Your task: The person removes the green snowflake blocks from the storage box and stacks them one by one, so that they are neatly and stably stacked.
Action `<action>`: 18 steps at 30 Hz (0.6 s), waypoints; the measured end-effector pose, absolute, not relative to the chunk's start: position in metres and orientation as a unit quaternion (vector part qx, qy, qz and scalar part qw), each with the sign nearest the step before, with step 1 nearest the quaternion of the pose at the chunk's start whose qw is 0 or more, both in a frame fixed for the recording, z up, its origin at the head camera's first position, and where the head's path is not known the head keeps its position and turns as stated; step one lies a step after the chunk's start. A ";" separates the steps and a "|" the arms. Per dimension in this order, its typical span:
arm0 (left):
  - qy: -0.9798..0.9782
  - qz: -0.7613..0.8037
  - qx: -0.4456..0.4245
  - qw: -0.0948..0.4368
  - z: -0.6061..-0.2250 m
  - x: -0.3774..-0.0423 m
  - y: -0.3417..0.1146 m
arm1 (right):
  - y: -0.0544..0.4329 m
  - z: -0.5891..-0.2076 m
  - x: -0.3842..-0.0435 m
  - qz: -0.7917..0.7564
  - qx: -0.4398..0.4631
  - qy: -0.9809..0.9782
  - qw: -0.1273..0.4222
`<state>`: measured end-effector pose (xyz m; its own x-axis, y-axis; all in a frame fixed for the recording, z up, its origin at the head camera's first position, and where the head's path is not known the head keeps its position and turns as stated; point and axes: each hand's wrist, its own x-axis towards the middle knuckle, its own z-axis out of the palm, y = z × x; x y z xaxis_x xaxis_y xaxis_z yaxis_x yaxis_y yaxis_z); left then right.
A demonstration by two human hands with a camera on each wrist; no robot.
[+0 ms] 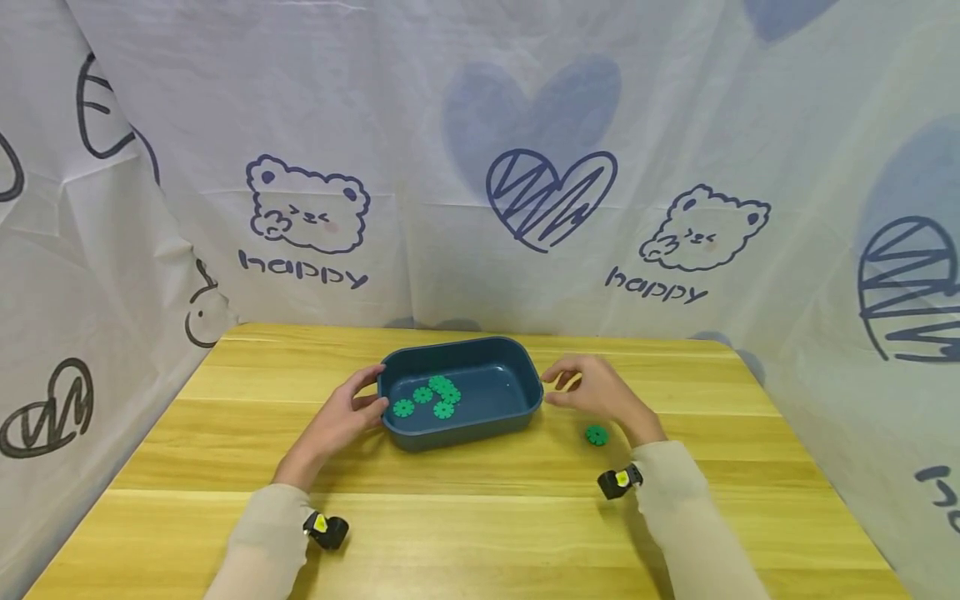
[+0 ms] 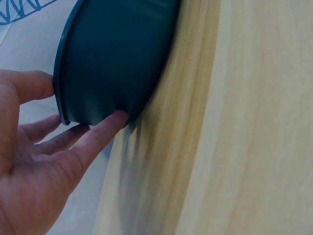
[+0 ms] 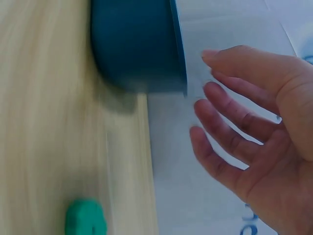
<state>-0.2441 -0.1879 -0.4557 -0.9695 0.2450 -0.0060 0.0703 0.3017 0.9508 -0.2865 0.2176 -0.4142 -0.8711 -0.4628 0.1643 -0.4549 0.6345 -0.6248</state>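
A dark teal plastic bin [image 1: 465,431] lies on the wooden table, with several green notched discs [image 1: 423,395] in its left half. At the bin's left end, my left hand [image 1: 343,419] touches the outside with fairly straight, spread fingers. The left wrist view shows one fingertip [image 2: 120,116] low on the end wall and another finger at the rim. My right hand [image 1: 596,390] is beside the right end, its fingers loosely bent and holding nothing. A small gap parts them from the bin in the right wrist view. Nearer the right forearm, another green disc [image 1: 597,435] rests on the table.
The yellowish wooden table [image 1: 465,533] ends at the back against a white cloth [image 1: 420,100] printed with hearts and bears. More cloth hangs along both sides. Each wrist carries a small black camera, such as the left one [image 1: 327,531].
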 end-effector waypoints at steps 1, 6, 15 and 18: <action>0.803 0.583 0.098 0.075 -0.456 -0.244 -0.188 | 0.211 -0.413 -0.289 -0.350 -0.260 0.900 0.006; 0.803 0.582 0.099 0.075 -0.456 -0.244 -0.188 | 0.182 -0.413 -0.298 -0.369 -0.284 0.885 0.022; 0.804 0.581 0.099 0.075 -0.457 -0.244 -0.188 | 0.139 -0.427 -0.313 -0.335 -0.316 0.886 0.058; 0.803 0.582 0.100 0.075 -0.457 -0.244 -0.188 | 0.129 -0.431 -0.314 -0.317 -0.325 0.889 0.056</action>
<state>-0.2438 -0.1882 -0.4567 -0.9689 0.2474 -0.0045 0.0728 0.3024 0.9504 -0.3141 0.1285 -0.4312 -0.7825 -0.6136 0.1059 -0.5419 0.5873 -0.6011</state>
